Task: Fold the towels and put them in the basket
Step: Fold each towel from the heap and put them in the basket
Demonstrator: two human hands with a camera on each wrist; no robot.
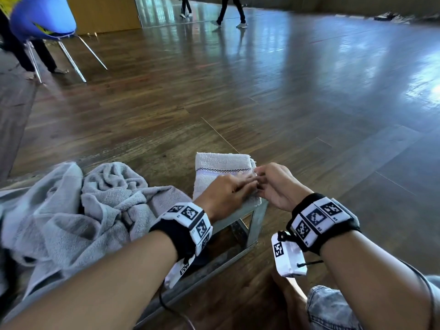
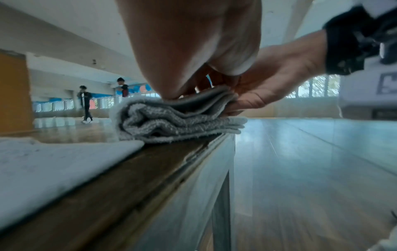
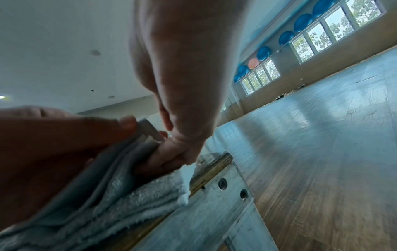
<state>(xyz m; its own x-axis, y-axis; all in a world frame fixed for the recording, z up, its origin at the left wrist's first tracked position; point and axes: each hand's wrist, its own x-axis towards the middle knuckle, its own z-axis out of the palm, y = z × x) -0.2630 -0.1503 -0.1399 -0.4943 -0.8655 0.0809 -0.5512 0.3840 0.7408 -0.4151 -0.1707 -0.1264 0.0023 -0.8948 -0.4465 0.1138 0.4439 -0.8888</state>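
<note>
A folded grey towel (image 1: 221, 167) with a checked stripe lies at the right end of a low wooden bench (image 1: 258, 217). My left hand (image 1: 228, 191) rests flat on top of it, fingers stretched toward its right edge. My right hand (image 1: 273, 184) pinches that edge. In the left wrist view the towel (image 2: 171, 122) shows as stacked layers, with the left hand (image 2: 171, 81) pressing down and the right hand (image 2: 268, 81) gripping the upper layers. The right wrist view shows the right hand (image 3: 171, 156) with its thumb under the folds of the towel (image 3: 128, 195).
A heap of unfolded grey towels (image 1: 95, 206) covers the bench to the left. The bench has a metal frame (image 3: 214, 203) and stands on a wide wooden floor. A blue chair (image 1: 42, 17) is far left, and people (image 1: 232, 10) walk at the back. My knee (image 1: 333, 306) is bottom right.
</note>
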